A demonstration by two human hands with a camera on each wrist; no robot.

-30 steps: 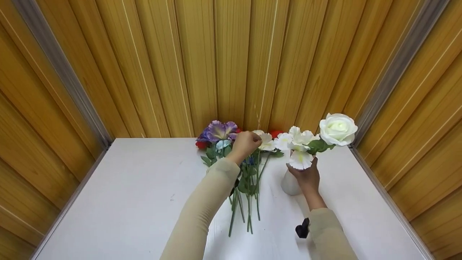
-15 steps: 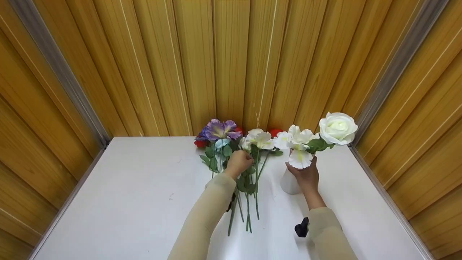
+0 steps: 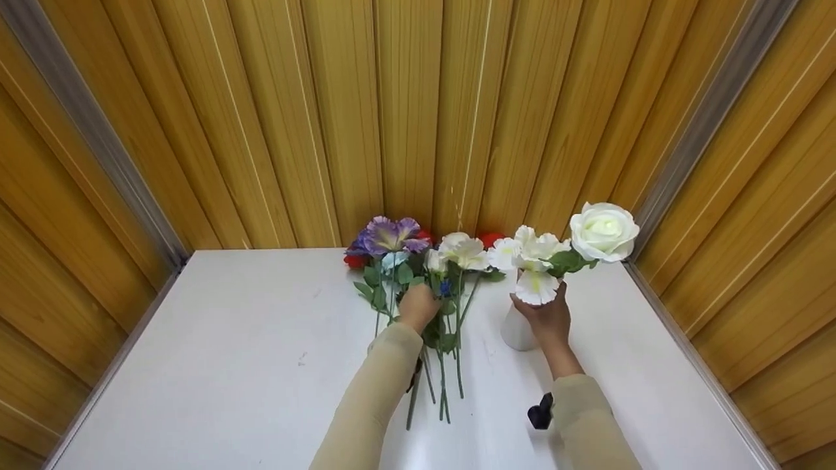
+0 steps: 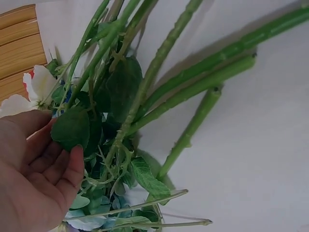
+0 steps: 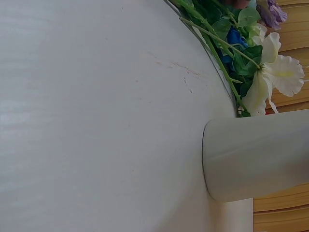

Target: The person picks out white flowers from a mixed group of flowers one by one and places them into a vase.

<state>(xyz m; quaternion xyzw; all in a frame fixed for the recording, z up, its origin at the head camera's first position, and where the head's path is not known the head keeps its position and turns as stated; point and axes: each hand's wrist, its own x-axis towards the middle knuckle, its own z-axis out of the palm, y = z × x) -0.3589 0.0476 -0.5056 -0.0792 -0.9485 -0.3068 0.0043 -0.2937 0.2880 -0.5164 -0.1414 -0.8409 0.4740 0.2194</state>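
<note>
My right hand [image 3: 548,316] grips the upper part of a white vase [image 3: 518,329], which stands on the table. A white rose [image 3: 604,232] and white ruffled flowers [image 3: 535,251] rise from the vase, leaning right and left. The vase's lower body [image 5: 256,154] fills the right side of the right wrist view; that hand is out of sight there. My left hand [image 3: 418,305] is among the stems and leaves of a pile of artificial flowers. In the left wrist view its loosely bent fingers [image 4: 72,169] are at a round green leaf [image 4: 71,128], part of them hidden behind it.
In the pile lie a purple flower [image 3: 392,235], a pale blue flower [image 3: 393,260], a loose white flower [image 3: 464,251] and red flowers at the back. Bare green stems [image 3: 441,385] point to the table's front. Wood-patterned panels [image 3: 405,130] enclose the white table [image 3: 248,365].
My left hand has drawn back from the loose white flower, down and left to the leaves and stems. My right hand keeps its hold on the vase. The view has shifted slightly.
</note>
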